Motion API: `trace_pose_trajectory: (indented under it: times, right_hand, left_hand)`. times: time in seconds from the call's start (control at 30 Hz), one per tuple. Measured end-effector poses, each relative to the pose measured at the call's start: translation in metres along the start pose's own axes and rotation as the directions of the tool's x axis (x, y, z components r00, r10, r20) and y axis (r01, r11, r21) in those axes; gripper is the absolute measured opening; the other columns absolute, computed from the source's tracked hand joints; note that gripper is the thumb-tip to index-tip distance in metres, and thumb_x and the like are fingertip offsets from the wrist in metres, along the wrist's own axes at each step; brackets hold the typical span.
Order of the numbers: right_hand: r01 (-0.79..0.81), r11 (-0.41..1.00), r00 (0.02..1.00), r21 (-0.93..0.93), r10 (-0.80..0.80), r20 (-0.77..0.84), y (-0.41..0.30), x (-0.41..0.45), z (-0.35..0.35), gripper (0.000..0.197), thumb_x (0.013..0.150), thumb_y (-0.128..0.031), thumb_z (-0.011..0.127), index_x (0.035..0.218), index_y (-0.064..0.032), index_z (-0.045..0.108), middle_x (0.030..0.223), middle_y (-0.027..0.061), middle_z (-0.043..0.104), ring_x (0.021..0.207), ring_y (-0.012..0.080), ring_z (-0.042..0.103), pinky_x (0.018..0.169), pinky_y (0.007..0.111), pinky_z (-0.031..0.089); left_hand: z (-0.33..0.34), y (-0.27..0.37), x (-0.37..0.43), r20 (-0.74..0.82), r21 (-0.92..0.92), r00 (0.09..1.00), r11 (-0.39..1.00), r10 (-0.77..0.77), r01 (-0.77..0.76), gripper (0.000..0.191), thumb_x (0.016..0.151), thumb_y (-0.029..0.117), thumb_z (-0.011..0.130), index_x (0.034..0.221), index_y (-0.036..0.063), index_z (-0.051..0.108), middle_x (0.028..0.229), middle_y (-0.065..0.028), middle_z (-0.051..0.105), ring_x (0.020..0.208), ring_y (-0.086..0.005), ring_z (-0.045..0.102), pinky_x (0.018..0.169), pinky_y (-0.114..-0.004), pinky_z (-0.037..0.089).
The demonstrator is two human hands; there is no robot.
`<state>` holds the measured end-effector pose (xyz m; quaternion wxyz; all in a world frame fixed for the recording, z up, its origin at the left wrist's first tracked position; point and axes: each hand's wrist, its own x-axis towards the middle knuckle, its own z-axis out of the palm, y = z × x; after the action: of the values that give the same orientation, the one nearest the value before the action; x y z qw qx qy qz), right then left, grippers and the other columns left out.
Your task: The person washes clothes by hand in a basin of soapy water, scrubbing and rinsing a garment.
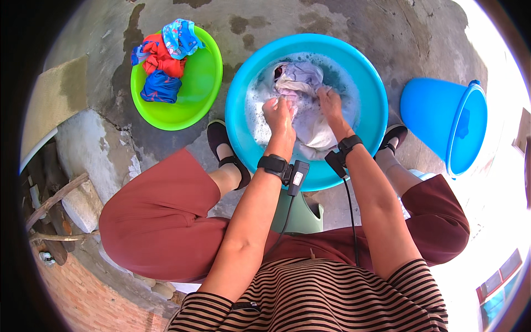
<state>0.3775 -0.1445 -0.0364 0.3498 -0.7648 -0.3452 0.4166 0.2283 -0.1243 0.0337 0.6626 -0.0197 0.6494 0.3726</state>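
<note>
A large blue plastic basin (375, 103) of sudsy water stands between my feet. In it, a pale lilac garment (305, 76) is bunched up near the far side, and a white cloth (317, 133) lies half sunk closer to me. My left hand (281, 114) is at the near left edge of the lilac garment, fingers curled on a bit of wet fabric. At the garment's right edge, my right hand (330, 103) pinches the cloth between thumb and fingers. Foam hides part of the fabric. Both wrists wear black straps with small cabled devices.
A green basin (197, 97) at the left holds red clothes (164, 58) and blue clothes (161, 87). On the right, a blue bucket (431, 112) lies tipped on its side. A green plastic stool (294, 213) is beneath me. Stones (85, 203) and wood pieces (58, 199) lie at the left.
</note>
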Motion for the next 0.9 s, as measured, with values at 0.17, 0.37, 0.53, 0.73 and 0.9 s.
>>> trace_pose_trajectory:
  times: [0.17, 0.37, 0.53, 0.73, 0.9]
  right_hand:
    - [-0.097, 0.883, 0.936, -0.46, 0.238, 0.261, -0.044, -0.018, 0.01, 0.034, 0.087, -0.033, 0.045, 0.087, -0.0031, 0.061, 0.071, 0.0028, 0.057, 0.06, 0.0099, 0.051, 0.054, 0.024, 0.042]
    - [-0.407, 0.724, 0.891, 0.557, 0.179, 0.418, -0.102, -0.046, -0.006, 0.028, 0.09, -0.029, 0.045, 0.098, -0.004, 0.055, 0.085, 0.0022, 0.056, 0.077, 0.0111, 0.055, 0.066, 0.025, 0.047]
    - [-0.467, 0.541, 0.869, 0.7, 0.134, 0.476, -0.153, -0.07, -0.032, 0.022, 0.089, -0.027, 0.048, 0.094, -0.0059, 0.055, 0.084, 0.0023, 0.055, 0.07, 0.009, 0.052, 0.048, 0.021, 0.04]
    - [-0.284, 0.478, 0.953, 0.831, 0.046, 0.299, -0.179, -0.081, -0.064, 0.017, 0.089, -0.023, 0.049, 0.093, -0.0063, 0.054, 0.083, 0.0014, 0.055, 0.067, 0.0077, 0.05, 0.046, 0.02, 0.035]
    - [-0.121, 0.559, 0.988, 0.821, -0.008, 0.152, -0.174, -0.079, -0.093, 0.016, 0.088, -0.021, 0.051, 0.09, -0.0064, 0.056, 0.081, 0.001, 0.056, 0.065, 0.0075, 0.051, 0.048, 0.02, 0.039]
  left_hand:
    - [-0.013, -0.019, -0.009, -0.027, -0.083, 0.995, 0.992, -0.1, 0.098, 0.031, 0.086, 0.02, 0.052, 0.109, 0.0005, 0.042, 0.096, -0.0095, 0.048, 0.086, -0.0216, 0.053, 0.08, -0.036, 0.045]
    - [-0.006, -0.009, -0.013, 0.181, 0.061, 0.935, 0.952, -0.306, 0.3, 0.063, 0.081, 0.054, 0.047, 0.121, 0.005, 0.039, 0.116, -0.0121, 0.044, 0.107, -0.0246, 0.045, 0.091, -0.039, 0.037]
    - [0.013, 0.008, -0.042, 0.582, -0.345, 0.801, 0.85, -0.139, 0.398, 0.055, 0.087, 0.048, 0.04, 0.119, 0.0033, 0.043, 0.12, -0.0088, 0.047, 0.114, -0.0225, 0.043, 0.094, -0.036, 0.036]
    - [0.003, 0.021, -0.043, 0.479, -0.682, 0.869, 0.569, -0.128, 0.46, 0.023, 0.087, 0.017, 0.048, 0.103, 0.0007, 0.052, 0.107, -0.0109, 0.057, 0.098, -0.0244, 0.055, 0.084, -0.036, 0.047]
    - [-0.011, 0.024, -0.055, 0.368, -0.787, 0.905, 0.447, -0.213, 0.425, 0.017, 0.082, 0.001, 0.052, 0.098, -0.0016, 0.051, 0.099, -0.0146, 0.057, 0.096, -0.0265, 0.056, 0.084, -0.042, 0.048]
